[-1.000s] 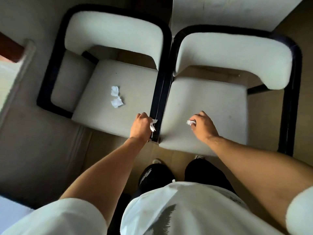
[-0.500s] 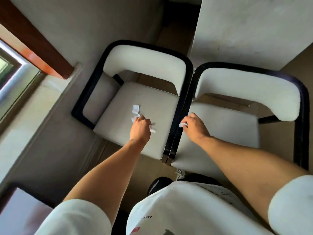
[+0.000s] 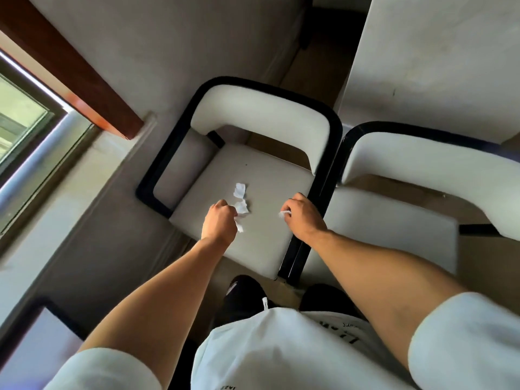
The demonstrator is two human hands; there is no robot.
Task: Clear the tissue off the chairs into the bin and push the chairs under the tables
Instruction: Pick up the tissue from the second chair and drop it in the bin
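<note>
Two white chairs with black frames stand side by side: the left chair point(image 3: 267, 170) and the right chair point(image 3: 394, 226). Two crumpled tissue pieces lie on the left seat, one point(image 3: 240, 190) farther back, one point(image 3: 242, 207) touching my fingers. My left hand point(image 3: 221, 220) is closed on a tissue scrap point(image 3: 239, 227) that sticks out below the fist, and it rests against the nearer piece. My right hand point(image 3: 301, 215) hovers over the left seat's right edge, closed on a small tissue scrap point(image 3: 283, 213). No bin is in view.
A white table point(image 3: 439, 60) stands beyond the right chair. A wall with a window point(image 3: 25, 128) and a brown wooden frame point(image 3: 70, 66) runs along the left. My black shoes point(image 3: 244, 294) are on the wood floor just before the chairs.
Both hands, each holding a tissue scrap, have moved left from the chairs' shared edge onto the left seat. My left hand has reached the two loose pieces. The view has tilted up and left.
</note>
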